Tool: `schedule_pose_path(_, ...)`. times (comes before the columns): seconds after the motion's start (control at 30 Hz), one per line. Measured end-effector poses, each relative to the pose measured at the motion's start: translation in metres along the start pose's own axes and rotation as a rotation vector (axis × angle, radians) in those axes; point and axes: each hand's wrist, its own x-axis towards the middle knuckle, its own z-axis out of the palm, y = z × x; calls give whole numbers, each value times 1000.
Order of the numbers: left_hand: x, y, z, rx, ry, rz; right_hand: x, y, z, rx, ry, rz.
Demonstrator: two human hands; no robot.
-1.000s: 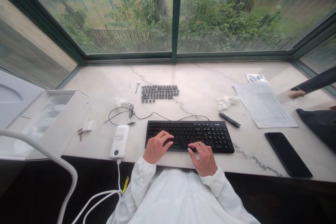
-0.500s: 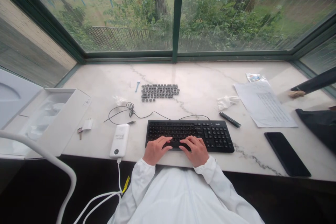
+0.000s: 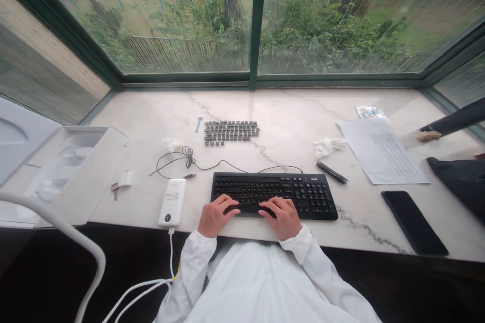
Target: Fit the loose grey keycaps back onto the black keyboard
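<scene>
The black keyboard (image 3: 273,187) sits by the near edge of the table (image 3: 295,126), probably so both hands reach it easily, while small grey pieces (image 3: 232,130), apparently keycaps, lie in rows farther off, perhaps to keep them sorted. The left hand (image 3: 214,217) and right hand (image 3: 282,218) grasp nothing, fingers loosely bent over the keyboard's near side; most of it extends beyond them, its number pad to the right, and whether any key is pressed I cannot tell
</scene>
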Motion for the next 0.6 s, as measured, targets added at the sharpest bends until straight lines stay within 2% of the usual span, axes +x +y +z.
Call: schedule_pose_path(0.6,-2,-2,4,-11,37,-9,3,-8,-2,-35,38,-2)
